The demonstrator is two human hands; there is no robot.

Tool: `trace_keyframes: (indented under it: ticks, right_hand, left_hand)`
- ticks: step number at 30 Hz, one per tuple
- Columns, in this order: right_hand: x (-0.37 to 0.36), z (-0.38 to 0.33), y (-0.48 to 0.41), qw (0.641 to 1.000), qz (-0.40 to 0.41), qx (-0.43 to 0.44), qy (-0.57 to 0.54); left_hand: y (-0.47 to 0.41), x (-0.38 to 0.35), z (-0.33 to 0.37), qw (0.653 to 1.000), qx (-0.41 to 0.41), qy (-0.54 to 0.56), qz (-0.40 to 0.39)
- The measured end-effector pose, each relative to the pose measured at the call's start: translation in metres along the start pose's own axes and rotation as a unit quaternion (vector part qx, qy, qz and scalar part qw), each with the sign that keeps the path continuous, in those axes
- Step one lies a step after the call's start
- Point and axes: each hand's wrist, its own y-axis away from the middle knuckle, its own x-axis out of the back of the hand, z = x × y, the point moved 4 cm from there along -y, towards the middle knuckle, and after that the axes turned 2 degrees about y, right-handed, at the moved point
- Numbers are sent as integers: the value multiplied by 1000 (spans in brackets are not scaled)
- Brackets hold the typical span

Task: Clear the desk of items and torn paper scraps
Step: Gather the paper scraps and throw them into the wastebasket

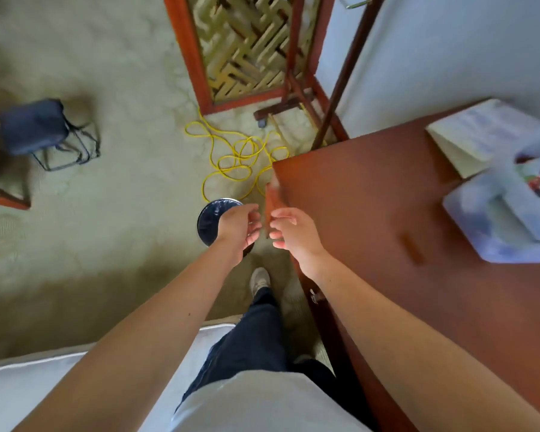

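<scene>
From the head camera, the counter [371, 198] is a red-brown wooden top with a smooth, shiny face. It fills the right side, from 1 o'clock down to 5 o'clock.

Two things lie on it, both far over at 3 o'clock. One is a white paper pad [477, 135]. One is a see-through plastic box [505, 219] just below the pad, blurred, with some coloured bits inside. Near the box there is one small dark patch [413, 247] on the wood, too blurred to tell what it is.

The person has two bare hands out in the middle, side by side and close but not touching. The left hand [240, 227] hangs over one round bin [212, 216] with a dark bag in it, on the floor [122, 213]. Its fingers [254, 233] are loosely curled, and nothing shows in them. The right hand [293, 232] is at the counter's near left edge. Its fingers [282, 216] are a little spread and softly bent, and nothing shows in them either.

On the floor at 12 o'clock lies one yellow cord [231, 157] in loops. One blue stool [35, 126] stands at 10 o'clock. One pale shoe [260, 279] shows below the hands.
</scene>
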Motion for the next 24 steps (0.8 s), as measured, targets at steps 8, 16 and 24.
trace_keyframes:
  ticks: [8,16,24]
  right_hand:
    - [114,9,90,993,95,70,-21]
    - [209,39,169,972,183,119,-86]
    - [271,61,216,946,267,120,-136]
  left_hand:
    - [109,-77,-39,987,-75,-98,-100]
    - [190,-142,-96,958,-120,-186,-184]
    - [233,-197,-136,919,-128,-267,-260]
